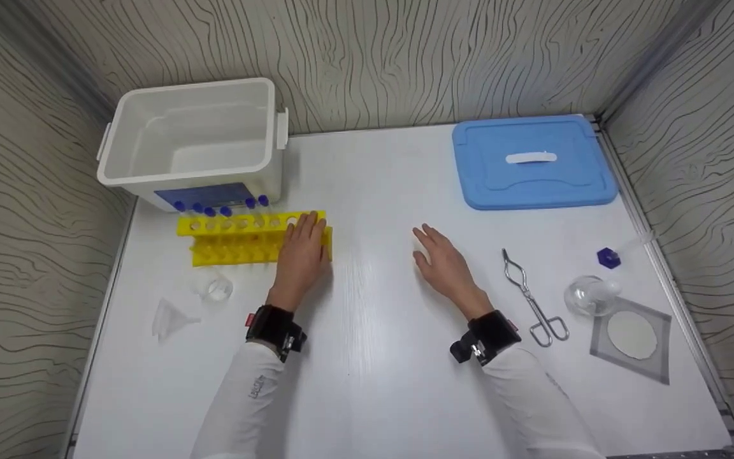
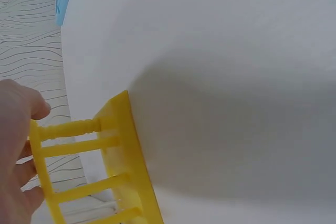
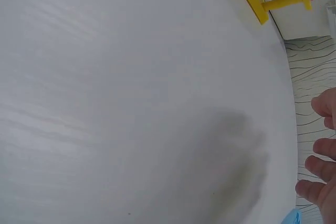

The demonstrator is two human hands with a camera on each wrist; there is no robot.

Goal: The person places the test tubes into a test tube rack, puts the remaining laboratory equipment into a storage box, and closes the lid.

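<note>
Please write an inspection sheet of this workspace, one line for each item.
Surface: white table, bare in the middle.
Job's things: yellow test tube rack holding blue-capped tubes, in front of white tub.
Clutter: blue lid, metal tongs, glass flask, wire gauze, blue cap, funnel, small beaker.
Hands: left hand rests on the rack's right end; right hand open over the table.
Cables: nothing seen.
Surroundings: wood-grain walls.

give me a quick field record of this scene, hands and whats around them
left hand: rests on right end of yellow tube rack
right hand: open, over bare table, holds nothing
rack contents: blue-capped tubes along back row
behind rack: white tub
right side: blue lid, metal tongs, glass flask
left front: clear funnel
</note>
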